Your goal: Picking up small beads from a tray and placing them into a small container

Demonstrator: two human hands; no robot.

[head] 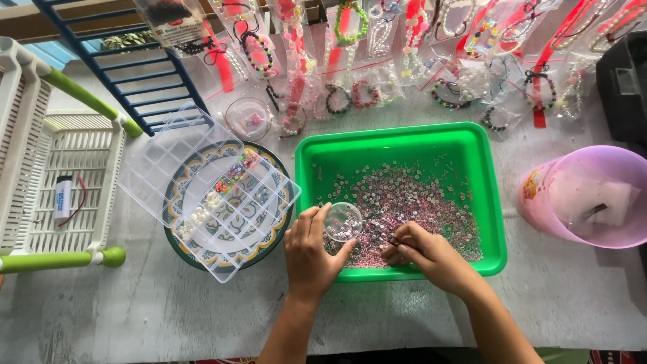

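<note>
Our left hand grips a small clear cup holding few beads, right hand pinching among beads filling the green tray; most remain.

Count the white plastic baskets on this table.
2. One white basket stands at the far left edge; a second white basket lies beside it, holding a small white tube. More may sit outside the frame.

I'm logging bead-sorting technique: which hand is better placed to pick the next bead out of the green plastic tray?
Probably the right hand: its fingers are pinched low over the loose small beads in the green plastic tray. The left hand is occupied holding the small clear round cup.
</note>
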